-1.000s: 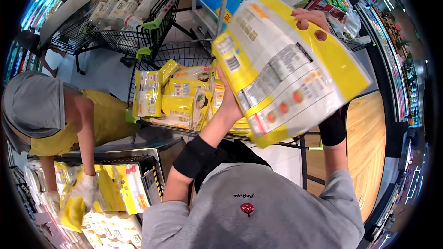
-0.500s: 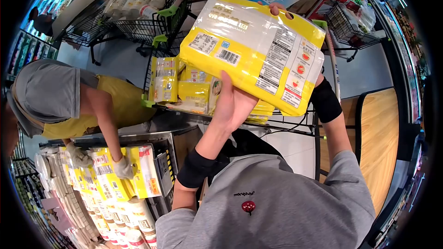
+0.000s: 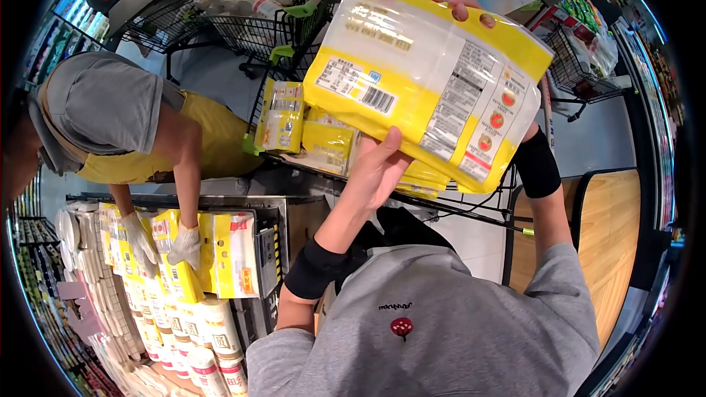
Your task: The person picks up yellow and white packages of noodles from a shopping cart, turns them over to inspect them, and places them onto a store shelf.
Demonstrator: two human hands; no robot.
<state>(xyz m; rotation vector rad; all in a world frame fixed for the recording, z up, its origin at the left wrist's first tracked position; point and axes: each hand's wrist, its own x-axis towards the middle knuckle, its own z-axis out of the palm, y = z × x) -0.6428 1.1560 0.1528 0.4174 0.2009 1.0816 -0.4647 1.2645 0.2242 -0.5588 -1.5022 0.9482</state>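
A large yellow-and-white noodle pack point(image 3: 412, 73) is held up in front of me, its printed back with barcode and instructions facing me. My left hand point(image 3: 379, 165) grips the lower edge, thumb on the front and fingers underneath. Behind the pack reaches my right arm; only the fingertips of my right hand point(image 3: 460, 10) show, curled over the top edge by the handle holes. Below it, more yellow noodle packs point(image 3: 323, 143) lie in a black wire shopping cart point(image 3: 471, 209).
A co-worker in a yellow apron point(image 3: 213, 129) bends at the left, white-gloved hands point(image 3: 185, 246) on a shelf of yellow packs. White cylindrical packages point(image 3: 217, 331) stand below. Another cart point(image 3: 254, 37) holds similar cylinders. Wooden panels point(image 3: 607, 242) stand at right; a third cart point(image 3: 570, 66) is beyond.
The noodle pack and both my hands have shifted slightly right in view, along with the surroundings. The co-worker's gloved hands have moved closer together on the shelf packs.
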